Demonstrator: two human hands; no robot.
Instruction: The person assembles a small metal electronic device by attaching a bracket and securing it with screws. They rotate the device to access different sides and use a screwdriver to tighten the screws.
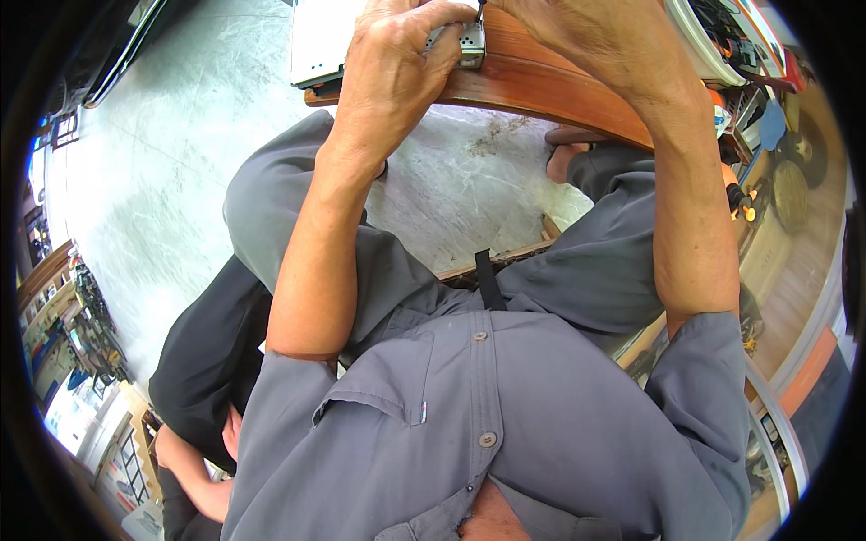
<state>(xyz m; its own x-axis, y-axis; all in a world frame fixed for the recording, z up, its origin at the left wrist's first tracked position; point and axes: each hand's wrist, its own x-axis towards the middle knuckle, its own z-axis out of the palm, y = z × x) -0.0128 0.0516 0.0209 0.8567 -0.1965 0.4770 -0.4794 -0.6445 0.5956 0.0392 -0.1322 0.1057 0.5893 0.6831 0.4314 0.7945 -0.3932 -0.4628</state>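
Note:
At the top edge, a flat white-topped metal case [316, 41] with a perforated silver side [472, 43] lies on a brown wooden table [541, 86]. My left hand [397, 54] is closed over the case, its thumb bent against the perforated side and its index finger stretched toward the corner. Just beyond that fingertip stands a thin dark tool [481, 11], of which only a short piece shows. My right hand [586, 36] reaches in from the right with its fingers closed around the tool's upper end. The picture's top edge cuts off part of both hands.
A person in black [212, 352] sits close at my left, one forearm [194, 478] showing. A white tub [704, 41] with dark items stands right of the table. Crowded shelves [81, 316] line the far left. A glass-topped counter [785, 270] runs along my right.

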